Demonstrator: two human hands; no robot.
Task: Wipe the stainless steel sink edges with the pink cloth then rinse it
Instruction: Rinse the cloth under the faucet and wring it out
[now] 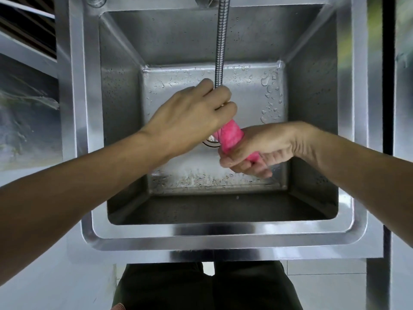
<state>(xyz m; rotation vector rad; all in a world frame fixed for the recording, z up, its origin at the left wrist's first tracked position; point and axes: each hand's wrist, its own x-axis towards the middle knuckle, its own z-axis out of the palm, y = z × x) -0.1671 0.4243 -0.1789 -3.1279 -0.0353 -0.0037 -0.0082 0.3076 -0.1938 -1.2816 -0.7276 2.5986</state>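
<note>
The pink cloth (230,136) is twisted into a tight roll over the middle of the stainless steel sink (214,237). My left hand (192,115) grips its upper end, just below the tip of the flexible metal faucet hose (221,48). My right hand (257,151) is closed around its lower end, palm turned up. Only the short middle stretch of the cloth shows between the two fists. Water drops and foam lie on the basin floor (178,81). The drain (211,142) peeks out under the cloth.
The sink's wide flat rim runs along the front and both sides. A dark vertical post (387,86) stands at the right. Slatted shelving (26,30) is at the upper left. My dark trousers (207,287) and the tiled floor show below the sink.
</note>
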